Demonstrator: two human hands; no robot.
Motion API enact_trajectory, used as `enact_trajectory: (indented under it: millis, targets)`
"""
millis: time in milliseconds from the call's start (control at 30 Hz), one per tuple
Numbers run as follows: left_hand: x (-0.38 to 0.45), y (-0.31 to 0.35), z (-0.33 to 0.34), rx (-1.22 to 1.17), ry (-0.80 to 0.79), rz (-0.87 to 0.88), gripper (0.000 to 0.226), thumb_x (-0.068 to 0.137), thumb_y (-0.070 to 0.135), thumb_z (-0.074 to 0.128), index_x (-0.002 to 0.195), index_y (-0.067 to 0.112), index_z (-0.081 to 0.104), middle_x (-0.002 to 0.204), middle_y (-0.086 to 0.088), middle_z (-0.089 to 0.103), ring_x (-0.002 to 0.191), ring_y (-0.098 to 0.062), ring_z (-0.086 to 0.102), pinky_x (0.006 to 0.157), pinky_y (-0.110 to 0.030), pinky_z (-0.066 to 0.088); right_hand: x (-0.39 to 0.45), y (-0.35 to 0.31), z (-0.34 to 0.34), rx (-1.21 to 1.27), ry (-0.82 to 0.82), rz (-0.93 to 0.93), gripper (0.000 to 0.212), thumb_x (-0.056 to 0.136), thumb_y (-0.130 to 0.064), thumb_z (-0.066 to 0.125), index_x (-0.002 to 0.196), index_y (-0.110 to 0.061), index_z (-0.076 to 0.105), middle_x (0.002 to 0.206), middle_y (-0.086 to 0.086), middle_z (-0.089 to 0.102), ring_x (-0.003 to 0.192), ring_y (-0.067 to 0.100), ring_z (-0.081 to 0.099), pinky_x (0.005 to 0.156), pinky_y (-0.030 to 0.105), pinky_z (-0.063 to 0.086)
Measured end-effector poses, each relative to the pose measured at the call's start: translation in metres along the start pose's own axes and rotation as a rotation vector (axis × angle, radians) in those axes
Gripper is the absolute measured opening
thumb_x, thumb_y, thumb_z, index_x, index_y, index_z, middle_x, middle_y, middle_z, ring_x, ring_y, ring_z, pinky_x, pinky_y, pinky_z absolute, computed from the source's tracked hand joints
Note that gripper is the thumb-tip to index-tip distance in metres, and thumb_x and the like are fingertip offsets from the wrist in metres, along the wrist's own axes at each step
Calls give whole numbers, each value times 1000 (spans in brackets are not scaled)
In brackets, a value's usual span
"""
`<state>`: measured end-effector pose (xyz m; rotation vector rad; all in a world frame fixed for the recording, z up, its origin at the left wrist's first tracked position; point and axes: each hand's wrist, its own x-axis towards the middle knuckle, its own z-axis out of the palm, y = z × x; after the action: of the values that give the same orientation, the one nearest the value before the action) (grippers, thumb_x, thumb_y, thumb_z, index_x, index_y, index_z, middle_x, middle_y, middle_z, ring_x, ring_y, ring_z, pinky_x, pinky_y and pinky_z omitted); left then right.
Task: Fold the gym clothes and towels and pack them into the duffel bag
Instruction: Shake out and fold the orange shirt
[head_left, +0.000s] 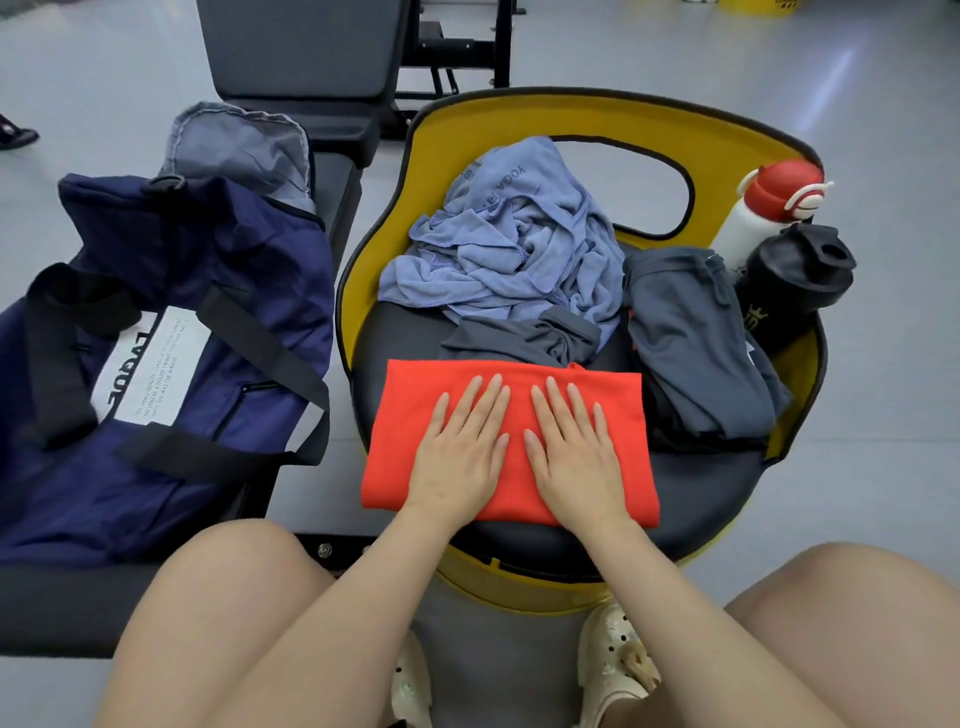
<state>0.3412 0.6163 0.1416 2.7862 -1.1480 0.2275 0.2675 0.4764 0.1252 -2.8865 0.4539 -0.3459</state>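
A folded orange-red cloth (400, 415) lies flat on the black padded seat (696, 483) in front of me. My left hand (460, 447) and my right hand (574, 449) press on it side by side, fingers straight. Behind it lie a crumpled light-blue towel (509, 244), a small dark grey garment (524, 338) and a folded dark grey garment (691, 338) at the right. The navy duffel bag (171, 332) sits on a bench at the left, its end flap open.
The seat has a yellow rim (363, 249). A white bottle with a red cap (763, 208) and a black shaker bottle (795, 291) stand at its right edge. A black bench (301, 52) stands behind. My knees and shoes are below.
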Motion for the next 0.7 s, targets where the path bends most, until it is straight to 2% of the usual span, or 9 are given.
enact_trajectory:
  millis: [100, 200, 300, 367, 467, 567, 700]
  targets:
    - [-4, -9, 0, -54, -5, -69, 52, 96, 36, 29, 141, 15, 44, 148, 1, 42, 137, -19, 39, 110, -39, 23, -1, 8, -3, -28, -7, 71, 60, 97, -45, 19, 148, -17, 34, 155, 1, 31, 144, 24, 27, 115, 37, 7]
    - [-10, -20, 2, -130, -2, -134, 54, 97, 38, 24, 144, 16, 40, 151, 1, 37, 140, -17, 32, 114, -36, 21, -3, 18, -6, -25, -62, 117, 71, 92, -53, 5, 152, -18, 23, 159, 1, 19, 148, 20, 13, 118, 35, 3]
    - [-17, -32, 1, -252, 24, -290, 67, 93, 47, 10, 149, 16, 28, 156, 2, 25, 145, -16, 19, 117, -34, 12, -7, 24, -8, -30, -108, 154, 79, 87, -57, -6, 153, -19, 13, 161, 0, 10, 149, 16, 4, 119, 34, 0]
    - [-22, -39, 1, -284, -14, -342, 71, 90, 49, -1, 151, 18, 19, 158, 4, 16, 147, -12, 10, 118, -32, 8, -10, 26, -11, -19, -119, 181, 84, 84, -58, -10, 154, -16, 10, 161, 1, 7, 149, 14, 1, 120, 33, -2]
    - [-24, -46, -4, -231, -69, -405, 57, 100, 38, 6, 152, 17, 12, 160, 5, 8, 147, -12, 4, 119, -33, 4, -15, 31, -17, 11, -140, 240, 90, 80, -60, -14, 153, -12, 7, 161, 2, 2, 149, 13, -2, 120, 32, -2]
    - [-21, -41, -14, -184, 18, -424, 65, 95, 41, 0, 151, 13, 16, 159, 1, 12, 147, -15, 8, 118, -34, 3, -16, 28, -23, 36, -94, 233, 88, 83, -58, -11, 152, -7, 10, 161, 6, 5, 149, 16, 1, 120, 31, -3]
    - [-7, -15, -24, -149, 126, -236, 58, 96, 33, 16, 147, 10, 31, 155, -4, 27, 144, -20, 24, 116, -33, 9, 0, 7, -24, 24, 0, -11, 66, 97, -47, 16, 148, -7, 29, 157, 8, 22, 147, 19, 14, 118, 31, -1]
